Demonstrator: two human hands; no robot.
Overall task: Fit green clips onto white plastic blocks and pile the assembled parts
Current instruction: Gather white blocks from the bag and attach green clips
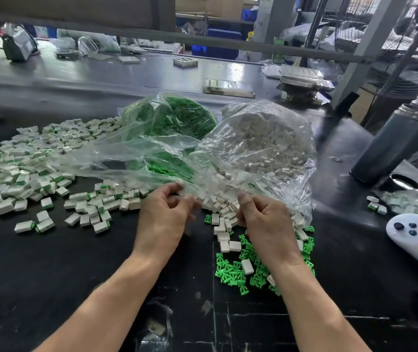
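While the black worktable (75, 275) carries a wide spread of assembled white blocks with green clips (19, 174) on its left, two clear plastic bags, one of green clips (177, 118) and one of white blocks (261, 138), slump just behind the hands. A tug could spill blocks into the loose green clips (241, 270). Left hand (164, 212) and right hand (263, 214) have curled fingers; what they pinch, I cannot tell.

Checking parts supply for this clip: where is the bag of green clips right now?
In the head view, the bag of green clips lies centre, beyond both hands, directly left of the bag of white blocks and right of the assembled-parts pile.
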